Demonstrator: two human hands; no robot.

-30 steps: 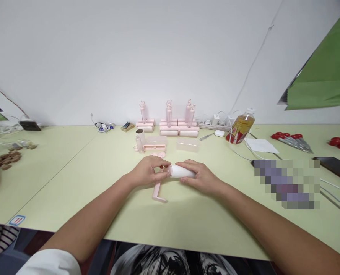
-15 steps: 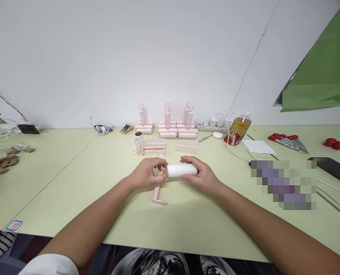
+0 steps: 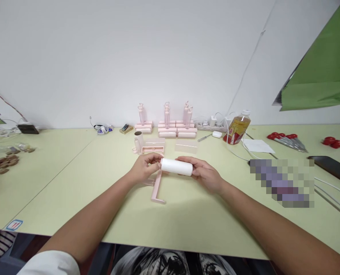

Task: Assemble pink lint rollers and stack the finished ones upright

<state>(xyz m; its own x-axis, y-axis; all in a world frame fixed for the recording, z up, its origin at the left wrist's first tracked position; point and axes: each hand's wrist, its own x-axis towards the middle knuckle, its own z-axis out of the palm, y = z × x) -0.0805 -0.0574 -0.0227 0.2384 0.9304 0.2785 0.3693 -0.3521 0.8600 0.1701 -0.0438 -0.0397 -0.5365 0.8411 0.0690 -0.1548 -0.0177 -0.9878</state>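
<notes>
A white paper roll is held just above the pale green table, lying sideways between my hands. My right hand cups its right end with curled fingers. My left hand pinches the roll's left end, where a small pink cap seems to sit. Under the hands lies a pink lint-roller handle with a bent foot, flat on the table. A clear pink cover and a brown-cored tube stand just beyond.
Stacks of finished pink rollers line the wall, with a power strip, an oil bottle, white paper and red-handled tools to the right. A dark phone lies far right. Brown pieces lie far left.
Both hands have lifted the white roll off the table and turned it. My right hand has slid from on top of the roll to its right end.
</notes>
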